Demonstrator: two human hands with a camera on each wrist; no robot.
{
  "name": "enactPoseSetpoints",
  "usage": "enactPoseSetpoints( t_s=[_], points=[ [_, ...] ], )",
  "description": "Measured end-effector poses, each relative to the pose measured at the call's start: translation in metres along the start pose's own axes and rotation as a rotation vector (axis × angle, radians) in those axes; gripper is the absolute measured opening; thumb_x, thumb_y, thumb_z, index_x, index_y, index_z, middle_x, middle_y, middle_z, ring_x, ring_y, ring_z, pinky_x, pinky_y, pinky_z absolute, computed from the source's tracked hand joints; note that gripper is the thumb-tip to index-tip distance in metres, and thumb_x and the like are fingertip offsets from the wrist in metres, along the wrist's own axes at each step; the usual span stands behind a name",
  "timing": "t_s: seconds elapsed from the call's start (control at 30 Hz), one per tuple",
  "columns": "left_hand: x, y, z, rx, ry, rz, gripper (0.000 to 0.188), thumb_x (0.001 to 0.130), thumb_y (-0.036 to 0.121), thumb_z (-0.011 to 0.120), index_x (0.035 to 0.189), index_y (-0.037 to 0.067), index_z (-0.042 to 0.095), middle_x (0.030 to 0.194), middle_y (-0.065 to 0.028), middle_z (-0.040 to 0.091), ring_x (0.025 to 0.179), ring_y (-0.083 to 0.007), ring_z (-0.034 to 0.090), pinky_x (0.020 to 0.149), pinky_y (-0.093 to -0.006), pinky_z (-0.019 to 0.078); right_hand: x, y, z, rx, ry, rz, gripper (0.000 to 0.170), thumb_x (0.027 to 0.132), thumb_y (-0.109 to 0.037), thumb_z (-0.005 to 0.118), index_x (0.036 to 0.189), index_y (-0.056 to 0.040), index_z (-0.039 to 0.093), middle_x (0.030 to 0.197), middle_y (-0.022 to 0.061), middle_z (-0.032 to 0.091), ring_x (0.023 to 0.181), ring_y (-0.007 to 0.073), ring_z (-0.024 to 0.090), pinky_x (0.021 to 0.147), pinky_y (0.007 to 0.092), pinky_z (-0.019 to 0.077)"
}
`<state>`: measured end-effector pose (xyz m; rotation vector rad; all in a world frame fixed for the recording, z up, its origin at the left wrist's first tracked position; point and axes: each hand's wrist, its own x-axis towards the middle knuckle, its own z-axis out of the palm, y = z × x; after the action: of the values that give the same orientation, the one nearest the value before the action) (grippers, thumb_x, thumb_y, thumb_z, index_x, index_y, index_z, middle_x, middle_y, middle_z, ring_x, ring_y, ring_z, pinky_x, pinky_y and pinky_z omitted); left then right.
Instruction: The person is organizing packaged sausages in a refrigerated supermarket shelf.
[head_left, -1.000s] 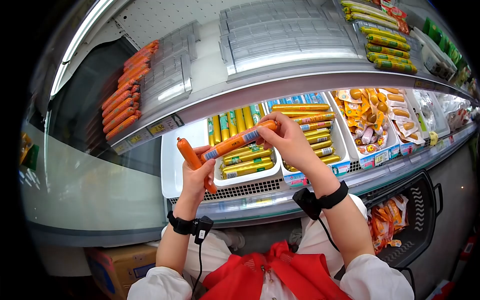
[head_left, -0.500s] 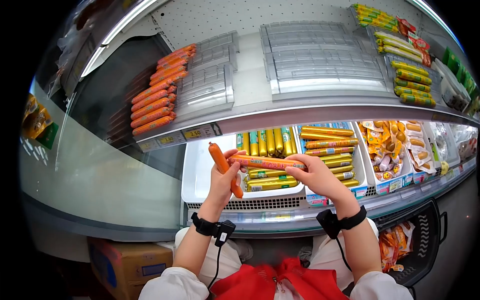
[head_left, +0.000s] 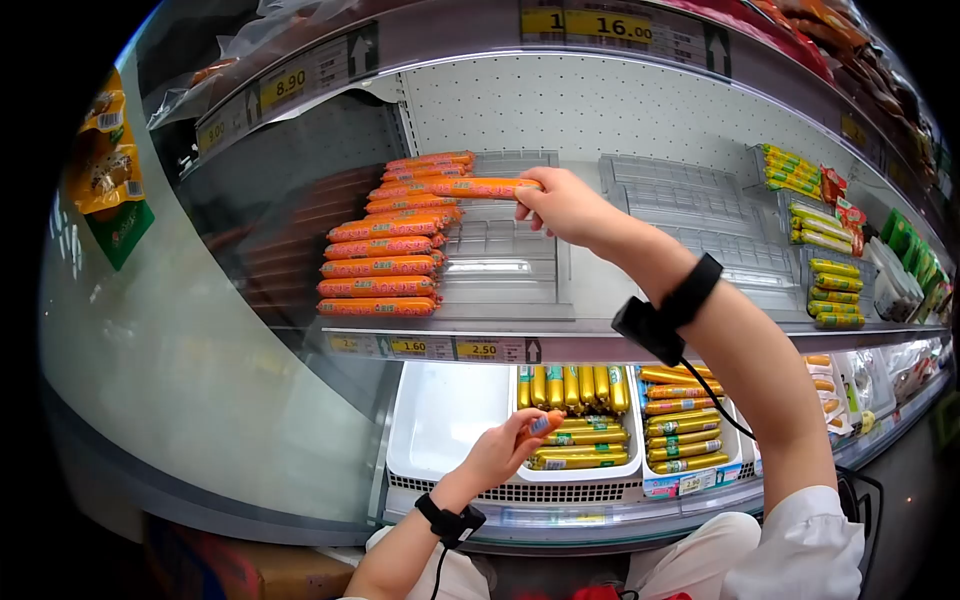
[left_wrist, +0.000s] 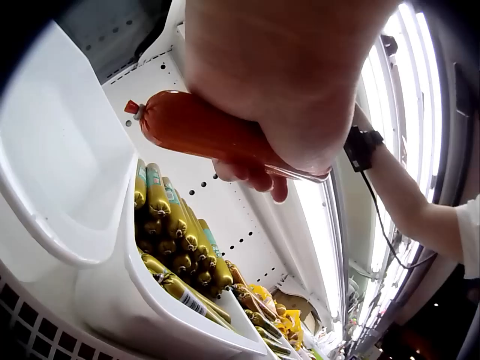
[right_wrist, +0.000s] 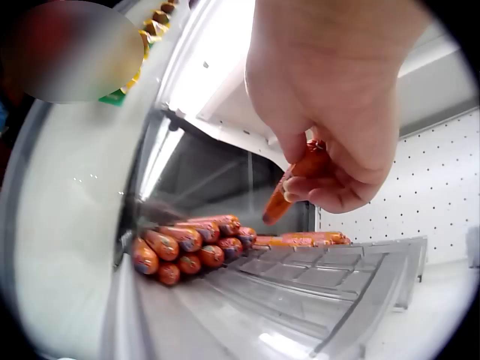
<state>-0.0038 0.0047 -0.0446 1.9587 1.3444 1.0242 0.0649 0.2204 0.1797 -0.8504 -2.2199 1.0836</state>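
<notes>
My right hand pinches one end of an orange-wrapped sausage above the upper shelf. Its far end overlaps the back rows of the orange sausage stack in the head view. In the right wrist view the held sausage slants down from my fingers, over the stacked sausages. Lower down, my left hand grips a second orange sausage in front of the white bins. Up close in the left wrist view, that sausage shows its red tied end, with my palm covering the other part.
Clear plastic dividers stand right of the stack. Below the shelf edge with price tags are a white bin and bins of gold-wrapped sausages. A glass side panel bounds the left. Yellow-green sausages lie far right.
My right hand has left the left hand's side, carrying its sausage up to the upper shelf. My left hand keeps the other sausage low. The head view has tilted up toward the shelves.
</notes>
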Motion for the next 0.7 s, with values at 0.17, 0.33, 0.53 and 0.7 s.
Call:
enactPoseSetpoints(
  t_s=[0.17, 0.33, 0.53, 0.7],
  points=[
    [-0.002, -0.013, -0.013, -0.186, 0.191, -0.019, 0.033, 0.088, 0.019, 0.050, 0.116, 0.009, 0.037, 0.083, -0.0155, 0.061, 0.075, -0.0312, 0.062, 0.063, -0.0342, 0.0483, 0.082, 0.013, 0.028, -0.344, -0.092, -0.247, 0.025, 0.085, -0.018, 0.048, 0.102, -0.0005, 0.056, 0.079, 0.0052, 0.060, 0.068, 0.0124, 0.055, 0.059, 0.0265, 0.0450],
    [0.001, -0.007, -0.024, -0.207, 0.250, -0.013, 0.032, 0.088, 0.020, 0.049, 0.116, 0.009, 0.037, 0.080, -0.0153, 0.061, 0.072, -0.0310, 0.062, 0.061, -0.0344, 0.0482, 0.113, 0.003, 0.030, -0.811, -0.302, -0.184, 0.020, 0.083, -0.014, 0.050, 0.092, 0.0017, 0.059, 0.073, 0.0100, 0.061, 0.061, 0.0165, 0.058, 0.058, 0.0293, 0.0474],
    [0.002, -0.007, -0.027, -0.234, 0.259, -0.004, 0.032, 0.089, 0.020, 0.049, 0.116, 0.008, 0.037, 0.082, -0.0141, 0.062, 0.074, -0.0289, 0.063, 0.063, -0.0333, 0.0492, 0.116, -0.002, 0.047, -0.934, -0.357, -0.228, 0.020, 0.085, -0.011, 0.050, 0.101, 0.0013, 0.052, 0.075, 0.0109, 0.060, 0.061, 0.0187, 0.060, 0.054, 0.0310, 0.0477],
    [0.004, -0.010, -0.026, -0.289, 0.314, 0.074, 0.031, 0.090, 0.020, 0.047, 0.116, 0.007, 0.037, 0.086, -0.0085, 0.061, 0.058, -0.0089, 0.050, 0.054, -0.0215, 0.0423, 0.094, -0.012, 0.048, -0.811, -0.261, -0.175, 0.014, 0.086, -0.010, 0.049, 0.095, 0.0010, 0.049, 0.073, 0.0112, 0.059, 0.060, 0.0196, 0.059, 0.054, 0.0318, 0.0477]
  ],
)
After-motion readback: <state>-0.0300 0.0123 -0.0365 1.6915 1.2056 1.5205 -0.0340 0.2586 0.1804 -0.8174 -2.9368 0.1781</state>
